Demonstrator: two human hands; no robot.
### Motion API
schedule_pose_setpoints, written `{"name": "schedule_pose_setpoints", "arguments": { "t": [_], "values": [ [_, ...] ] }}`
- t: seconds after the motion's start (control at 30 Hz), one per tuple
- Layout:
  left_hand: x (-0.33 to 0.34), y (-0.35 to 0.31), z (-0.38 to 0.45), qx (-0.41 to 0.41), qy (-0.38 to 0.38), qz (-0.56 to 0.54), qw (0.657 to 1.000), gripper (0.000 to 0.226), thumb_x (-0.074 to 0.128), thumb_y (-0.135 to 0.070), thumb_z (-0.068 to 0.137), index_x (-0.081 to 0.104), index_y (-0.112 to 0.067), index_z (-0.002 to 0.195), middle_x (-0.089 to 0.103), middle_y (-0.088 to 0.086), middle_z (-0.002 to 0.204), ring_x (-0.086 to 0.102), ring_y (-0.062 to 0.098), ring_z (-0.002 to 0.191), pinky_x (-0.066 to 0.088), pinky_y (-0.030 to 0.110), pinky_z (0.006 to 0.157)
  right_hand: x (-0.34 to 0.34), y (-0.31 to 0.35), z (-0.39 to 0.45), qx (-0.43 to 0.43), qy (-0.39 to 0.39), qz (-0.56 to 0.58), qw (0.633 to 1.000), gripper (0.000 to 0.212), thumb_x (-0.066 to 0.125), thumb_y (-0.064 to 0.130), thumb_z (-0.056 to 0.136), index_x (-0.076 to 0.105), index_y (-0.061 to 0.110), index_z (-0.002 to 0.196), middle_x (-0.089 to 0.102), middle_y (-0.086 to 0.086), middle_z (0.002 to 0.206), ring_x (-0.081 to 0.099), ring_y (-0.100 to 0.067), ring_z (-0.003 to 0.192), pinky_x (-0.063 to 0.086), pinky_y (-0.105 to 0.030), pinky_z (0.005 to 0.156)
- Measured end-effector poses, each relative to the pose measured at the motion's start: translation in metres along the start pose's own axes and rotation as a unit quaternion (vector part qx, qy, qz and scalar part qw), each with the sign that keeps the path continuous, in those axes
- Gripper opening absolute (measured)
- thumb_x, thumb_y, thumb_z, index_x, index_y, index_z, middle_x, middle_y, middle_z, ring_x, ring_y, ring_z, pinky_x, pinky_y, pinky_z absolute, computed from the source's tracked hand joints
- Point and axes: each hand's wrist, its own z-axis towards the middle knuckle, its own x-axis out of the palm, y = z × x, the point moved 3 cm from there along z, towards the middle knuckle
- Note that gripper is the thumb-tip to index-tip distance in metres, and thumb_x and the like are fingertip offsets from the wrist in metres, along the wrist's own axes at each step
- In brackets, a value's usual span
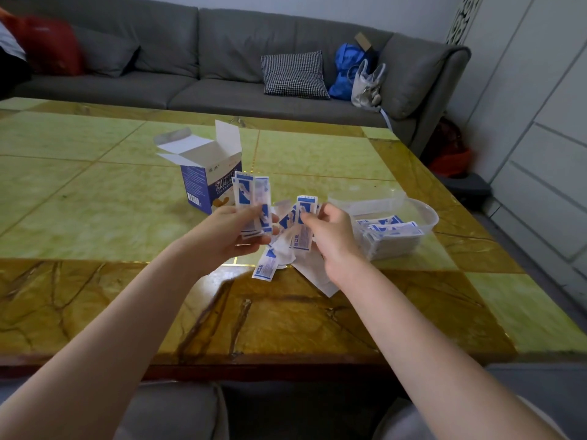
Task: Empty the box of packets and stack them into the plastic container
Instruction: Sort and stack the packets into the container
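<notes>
A blue and white cardboard box (203, 173) stands upright on the table with its top flaps open. My left hand (235, 233) holds a small upright stack of blue and white packets (252, 198) just in front of the box. My right hand (330, 236) pinches a single packet (305, 214) above a loose pile of packets (279, 252) lying on the table between my hands. To the right, a clear plastic container (422, 214) holds several stacked packets (390, 233).
The green and amber stone table (95, 192) stretches left and forward. A clear lid (365, 198) lies behind the container. A grey sofa (222, 74) with cushions and bags stands beyond the far edge.
</notes>
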Motion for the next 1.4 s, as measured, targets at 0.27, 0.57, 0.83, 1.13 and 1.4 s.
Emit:
{"name": "schedule_pose_setpoints", "arguments": {
  "t": [0.27,0.57,0.83,1.13,1.4],
  "values": [
    [0.003,0.003,0.002,-0.036,-0.007,0.014,0.999,0.011,0.050,-0.019,0.093,0.057,-0.013,0.098,0.063,0.005,0.080,0.053,0.014,0.066,0.050,0.016,0.048,-0.012,0.027,-0.001,-0.093,0.016,0.018,0.995,0.014,0.046,0.013,0.096,0.051,0.002,0.102,0.058,-0.016,0.094,0.055,-0.019,0.083,0.046,-0.031,0.073],
    [-0.008,0.005,-0.002,-0.065,0.058,0.171,0.981,0.015,0.050,-0.028,0.093,0.055,-0.015,0.088,0.054,0.000,0.072,0.043,0.007,0.053,0.043,0.018,0.051,-0.020,0.039,-0.008,-0.144,0.133,-0.091,0.976,0.022,0.065,0.002,0.082,0.060,0.019,0.094,0.065,-0.001,0.094,0.062,-0.016,0.087,0.054,-0.031,0.078],
    [0.003,0.008,-0.005,-0.048,0.126,0.211,0.968,0.021,0.044,-0.023,0.095,0.061,-0.010,0.096,0.060,0.000,0.080,0.052,0.008,0.062,0.045,0.018,0.056,-0.003,0.023,-0.018,-0.204,0.234,-0.422,0.852,0.009,0.056,0.011,0.088,0.061,0.008,0.095,0.066,-0.006,0.102,0.061,-0.023,0.093,0.050,-0.038,0.082],
    [-0.006,-0.003,0.001,0.042,-0.037,0.064,0.996,0.021,0.050,-0.026,0.093,0.067,-0.018,0.084,0.066,-0.007,0.067,0.059,0.002,0.053,0.046,0.012,0.046,-0.013,0.030,-0.016,-0.055,0.091,0.066,0.992,0.017,0.054,0.002,0.090,0.063,0.015,0.095,0.066,-0.005,0.094,0.064,-0.022,0.090,0.051,-0.036,0.082],
    [0.017,-0.001,0.002,0.044,-0.040,0.188,0.980,0.020,0.053,-0.017,0.091,0.062,-0.011,0.074,0.060,0.001,0.063,0.053,0.000,0.037,0.042,0.011,0.038,0.005,0.020,-0.023,0.076,0.197,0.176,0.961,0.012,0.046,0.004,0.094,0.057,0.010,0.091,0.061,-0.003,0.080,0.056,-0.012,0.071,0.045,-0.025,0.059]
  ]
}}
